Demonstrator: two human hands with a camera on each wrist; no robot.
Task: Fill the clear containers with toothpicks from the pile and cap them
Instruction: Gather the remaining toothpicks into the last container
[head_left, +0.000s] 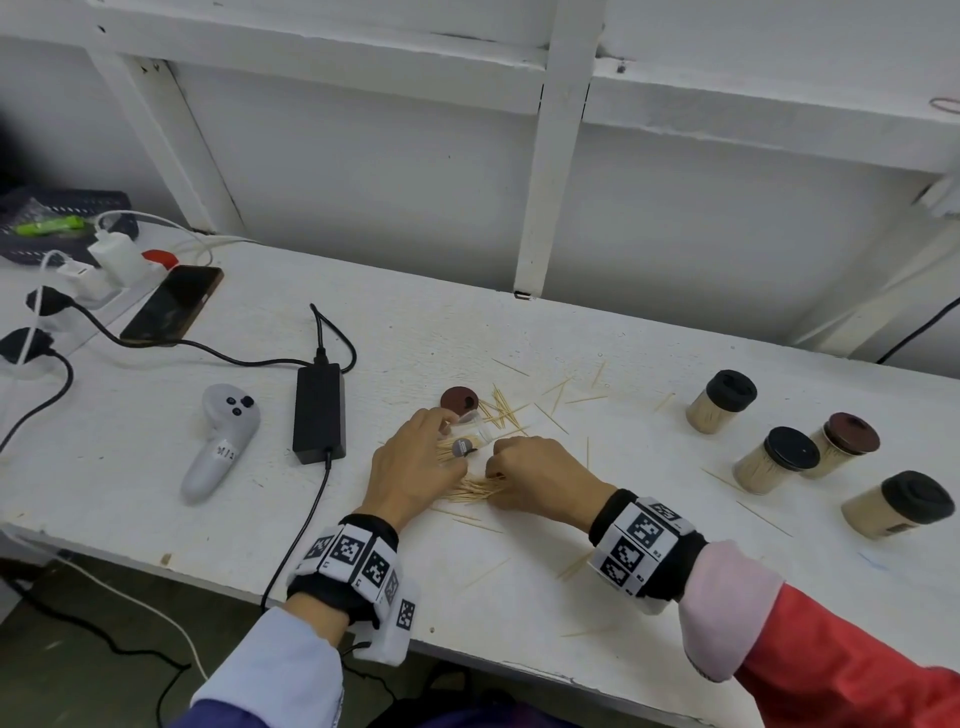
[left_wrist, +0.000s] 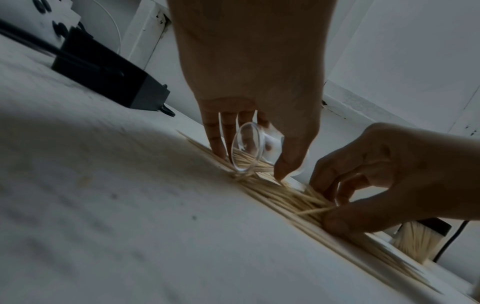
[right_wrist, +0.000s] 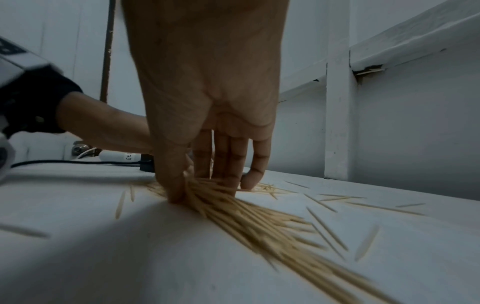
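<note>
Left hand (head_left: 415, 462) holds clear container (left_wrist: 245, 151) on its side, mouth low at the toothpick pile (head_left: 475, 488), fingers and thumb curled round it; a few sticks already inside. Right hand (head_left: 540, 475) pinches a bundle from the pile, thumb against curled fingers. Brown cap (head_left: 460, 400) lies just behind on the table (head_left: 519, 597). Four filled, capped containers (head_left: 776, 460) stand well apart to the right. Judgement: align the bundle parallel before sliding it in; keep the mouth tilted so sticks do not spill

4 filled capped containers (head_left: 721, 401), 1 clear container (left_wrist: 245, 151), 1 loose cap (head_left: 460, 400).
</note>
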